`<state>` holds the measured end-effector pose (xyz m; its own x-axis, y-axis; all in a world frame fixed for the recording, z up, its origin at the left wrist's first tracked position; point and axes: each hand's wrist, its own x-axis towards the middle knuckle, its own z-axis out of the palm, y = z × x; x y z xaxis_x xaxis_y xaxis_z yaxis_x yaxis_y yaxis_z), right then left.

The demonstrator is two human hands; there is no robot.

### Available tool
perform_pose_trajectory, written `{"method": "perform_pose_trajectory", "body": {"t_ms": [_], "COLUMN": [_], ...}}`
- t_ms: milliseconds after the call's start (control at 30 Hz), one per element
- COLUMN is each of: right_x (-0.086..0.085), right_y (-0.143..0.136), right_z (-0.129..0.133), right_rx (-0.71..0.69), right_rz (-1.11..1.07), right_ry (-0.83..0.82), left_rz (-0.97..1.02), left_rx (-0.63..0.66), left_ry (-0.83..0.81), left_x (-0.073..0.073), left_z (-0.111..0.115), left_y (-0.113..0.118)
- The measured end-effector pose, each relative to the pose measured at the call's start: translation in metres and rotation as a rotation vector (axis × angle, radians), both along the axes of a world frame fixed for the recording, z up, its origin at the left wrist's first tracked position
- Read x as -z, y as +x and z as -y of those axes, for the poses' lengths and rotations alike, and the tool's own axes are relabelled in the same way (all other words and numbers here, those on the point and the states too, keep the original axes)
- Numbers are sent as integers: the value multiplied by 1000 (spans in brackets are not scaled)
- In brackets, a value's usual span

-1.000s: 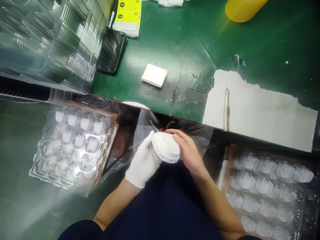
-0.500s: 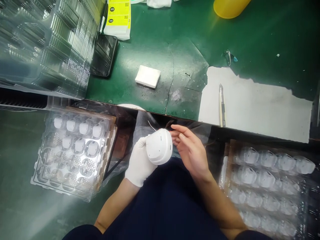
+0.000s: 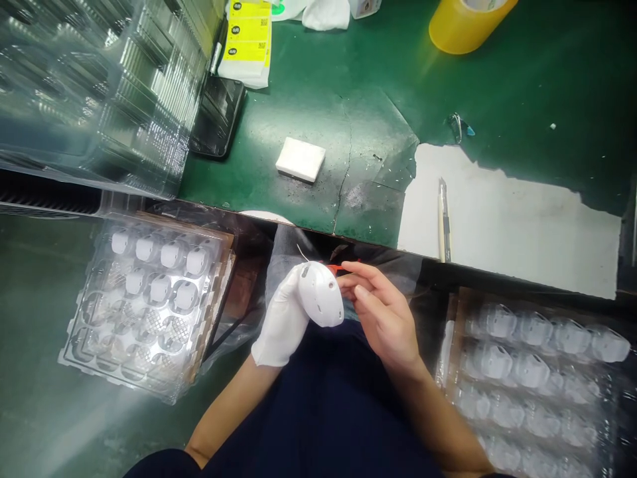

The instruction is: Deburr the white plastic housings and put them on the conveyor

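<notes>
My left hand (image 3: 282, 322), in a white glove, is closed around a rounded white plastic housing (image 3: 321, 295) above my lap. Small holes and slots show on the housing's face, and a thin white wire (image 3: 302, 253) sticks out past its upper left side. Just right of the housing is my bare right hand (image 3: 385, 312), its fingers loosely bent and apart. Its index fingertip is by a thin red piece, perhaps a wire (image 3: 337, 267), at the housing's upper edge; whether they touch I cannot tell. The housing hides some fingers of both hands.
Trays with white parts stand low at left (image 3: 149, 312) and right (image 3: 532, 378). On the green bench (image 3: 308, 79) are a white block (image 3: 300, 159), a utility knife (image 3: 444, 219) on white paper (image 3: 517, 219), a phone (image 3: 219, 119), yellow labels (image 3: 249, 30), a tape roll (image 3: 468, 23) and stacked clear trays (image 3: 99, 99).
My left hand has turned the white housing, so a different face with holes and slots now shows. The red piece has come into view by my right index finger. The camera view has shifted slightly.
</notes>
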<state>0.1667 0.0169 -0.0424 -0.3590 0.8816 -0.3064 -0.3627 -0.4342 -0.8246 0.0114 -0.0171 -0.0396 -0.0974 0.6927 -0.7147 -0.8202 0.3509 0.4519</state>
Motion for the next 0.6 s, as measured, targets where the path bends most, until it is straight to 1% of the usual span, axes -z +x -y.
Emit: {"method": "perform_pose_trajectory", "body": {"t_ms": [133,267,333,400,467,500,567,600], "right_x": [4,4,4,8,15,20,27,30], "right_y": [-3,-10,-14,-18,-22,-23,-26,-27], "right_z": [3,9,13,17,19,19,19,18], "right_rx": [-14,-30,-46,-69,-130,-176,-266,-297], "right_rz": [-21,12,37,87,141,167,227,263], "right_ry": [2,-42,-71,-98,-119,-120,-103,-86], "left_rz": [-216,-441,-484,-467,-480,-544,-779,-908], "left_rx": [43,191,258,282,269,259,234,218], "left_ry": [81,151,149,172,188,168,42,-49], "left_x": [8,17,19,22,30,35,45,48], "left_z": [10,20,24,30,38,43,54,60], "left_y": [-2,-6,-9,-14,-27,-37,-68,-89]}}
